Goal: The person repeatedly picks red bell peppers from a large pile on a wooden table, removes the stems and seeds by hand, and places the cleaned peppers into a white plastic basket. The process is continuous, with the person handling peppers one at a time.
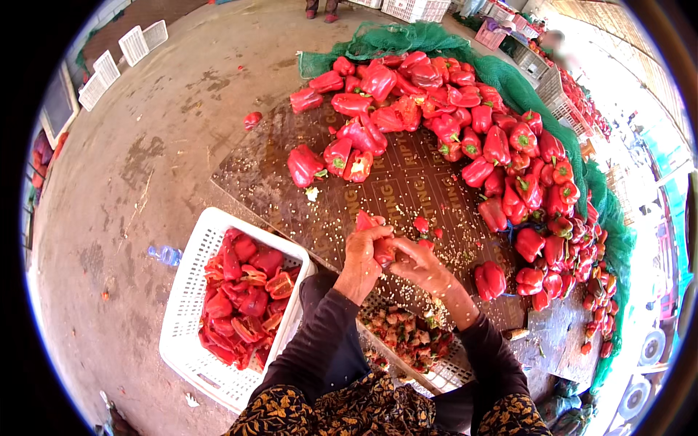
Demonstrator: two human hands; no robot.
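My left hand (362, 256) is wrapped around a red bell pepper (385, 252), held above the near edge of a brown printed board (401, 188). From the right, my right hand (422, 266) reaches to the same pepper with its fingertips at the side; whether they grip it or hold anything else is hidden. Small red scraps (421, 224) and many pale seeds lie on the board around my hands. Below my forearms, a crate (458, 366) contains cores, stems and seeds. To my left, a white perforated plastic crate (188, 327) holds cut red pepper pieces (245, 300).
A big heap of whole red bell peppers (496, 147) curves along the board's far and right sides, backed by green netting (507, 79). One pepper (489, 280) sits right of my hands. A plastic bottle (165, 255) lies on the floor. A person's feet (322, 13) show at the top.
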